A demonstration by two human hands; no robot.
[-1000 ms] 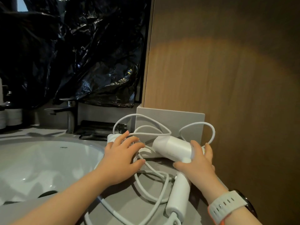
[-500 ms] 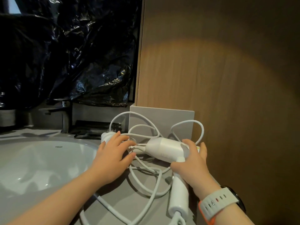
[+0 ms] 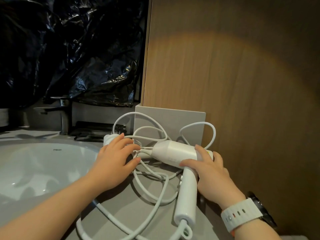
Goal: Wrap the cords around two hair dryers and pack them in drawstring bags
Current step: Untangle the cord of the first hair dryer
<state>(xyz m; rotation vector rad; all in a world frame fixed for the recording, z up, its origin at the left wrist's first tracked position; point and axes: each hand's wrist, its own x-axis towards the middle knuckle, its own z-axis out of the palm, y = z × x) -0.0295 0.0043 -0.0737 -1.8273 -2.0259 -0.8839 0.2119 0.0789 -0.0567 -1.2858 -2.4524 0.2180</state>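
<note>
right hand (image 3: pixel 210 172) grasps white plastic hair dryer (image 3: pixel 174 153) barrel | left hand (image 3: pixel 116 160) spread, unclenched, over floppy white cord (image 3: pixel 152 201) | light, smooth; hold handle

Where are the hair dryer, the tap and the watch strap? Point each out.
hair dryer (image 3: pixel 174 151), head view, on the side of its white barrel.
tap (image 3: pixel 64 116), head view, on its upright metal body behind the sink.
watch strap (image 3: pixel 240 213), head view, on the white band across the right wrist.

- Single head-worn view, facing forward and down.
- Close range over the worktop (image 3: pixel 138 213); sink (image 3: pixel 34 170) left, wood panel (image 3: pixel 242 101) right.
</note>
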